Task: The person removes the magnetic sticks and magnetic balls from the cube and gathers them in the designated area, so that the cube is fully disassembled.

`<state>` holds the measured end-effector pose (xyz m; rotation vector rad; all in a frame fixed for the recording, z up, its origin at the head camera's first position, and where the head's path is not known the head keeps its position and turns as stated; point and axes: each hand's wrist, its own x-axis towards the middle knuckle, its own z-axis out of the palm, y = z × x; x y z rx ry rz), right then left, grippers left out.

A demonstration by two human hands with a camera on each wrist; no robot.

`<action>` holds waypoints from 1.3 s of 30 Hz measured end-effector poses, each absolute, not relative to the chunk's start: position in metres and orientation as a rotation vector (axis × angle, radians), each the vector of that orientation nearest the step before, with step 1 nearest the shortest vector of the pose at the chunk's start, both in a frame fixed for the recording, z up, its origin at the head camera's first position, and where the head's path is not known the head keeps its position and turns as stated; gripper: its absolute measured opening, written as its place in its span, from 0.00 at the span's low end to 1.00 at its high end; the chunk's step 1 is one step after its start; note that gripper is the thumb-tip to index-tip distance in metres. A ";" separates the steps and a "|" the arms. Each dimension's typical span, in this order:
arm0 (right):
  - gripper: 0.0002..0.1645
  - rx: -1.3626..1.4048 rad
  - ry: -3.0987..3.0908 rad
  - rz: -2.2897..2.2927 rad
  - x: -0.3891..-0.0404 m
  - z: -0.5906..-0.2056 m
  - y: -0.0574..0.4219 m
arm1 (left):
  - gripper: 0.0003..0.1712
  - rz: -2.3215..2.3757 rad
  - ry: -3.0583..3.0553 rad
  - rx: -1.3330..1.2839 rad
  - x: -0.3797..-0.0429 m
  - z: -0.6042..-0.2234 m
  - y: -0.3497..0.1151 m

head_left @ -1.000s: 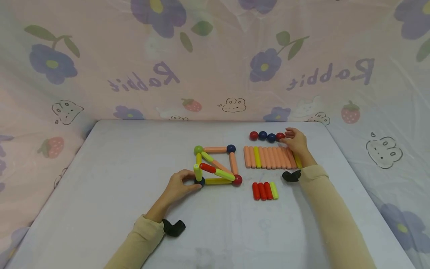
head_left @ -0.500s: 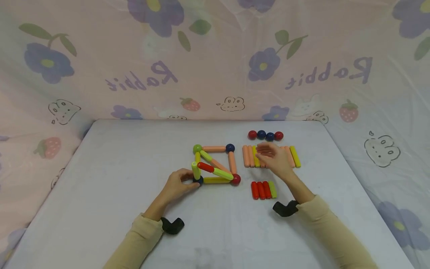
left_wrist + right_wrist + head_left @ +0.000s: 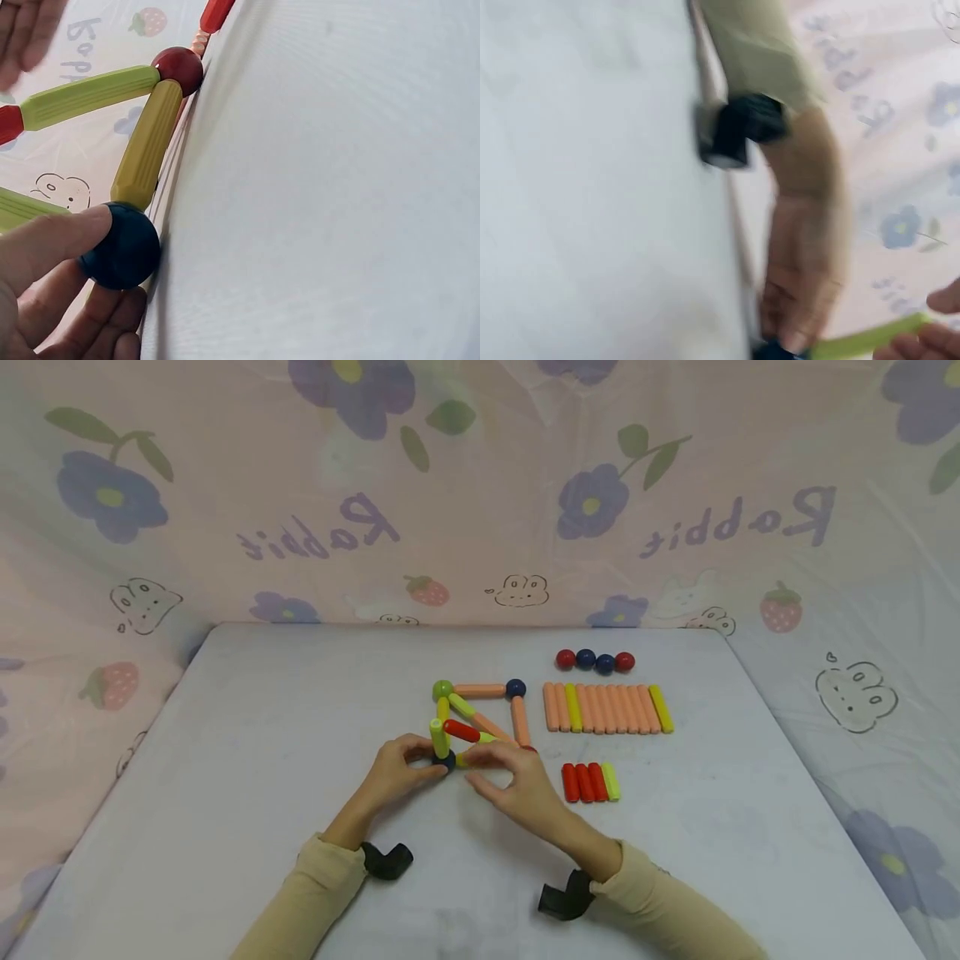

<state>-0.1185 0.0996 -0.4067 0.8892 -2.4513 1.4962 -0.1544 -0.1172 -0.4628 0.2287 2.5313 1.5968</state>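
Head view: left hand (image 3: 397, 770) pinches blue ball (image 3: 446, 762) at near-left corner of rod frame (image 3: 480, 691), seemingly steadying raised green rod (image 3: 439, 737); right hand (image 3: 521, 785) alongside, spread, nothing visibly held; loose rods (image 3: 600, 708) rowed right, likely for reach.

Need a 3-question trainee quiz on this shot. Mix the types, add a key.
1. Count: how many balls lie loose in a row?
2. True or false: the left hand holds a red ball.
3. Multiple choice: the smaller row of rods is made up of
A) four red
B) two red, two lime
C) three red, one lime

Key:
1. Four.
2. False; it holds a blue ball.
3. C
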 end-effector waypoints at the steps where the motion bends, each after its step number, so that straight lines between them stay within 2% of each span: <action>1: 0.16 0.878 -2.482 1.496 -0.115 -0.411 0.094 | 0.19 1.604 2.533 0.234 -0.155 -0.463 -0.117; 10: 0.32 0.693 -2.637 1.431 -0.111 -0.433 0.061 | 0.19 1.626 2.553 0.278 -0.155 -0.463 -0.118; 19: 0.39 0.688 -2.624 1.477 -0.111 -0.438 0.040 | 0.19 1.628 2.540 0.273 -0.156 -0.465 -0.118; 24: 0.36 0.700 -2.622 1.369 -0.109 -0.439 0.034 | 0.19 1.604 2.608 0.289 -0.154 -0.465 -0.120; 31: 0.26 0.809 -2.517 0.873 -0.110 -0.432 0.028 | 0.18 1.533 2.691 0.256 -0.152 -0.463 -0.121; 39: 0.23 0.963 -2.334 0.760 -0.116 -0.428 0.028 | 0.13 1.505 2.762 0.306 -0.152 -0.461 -0.119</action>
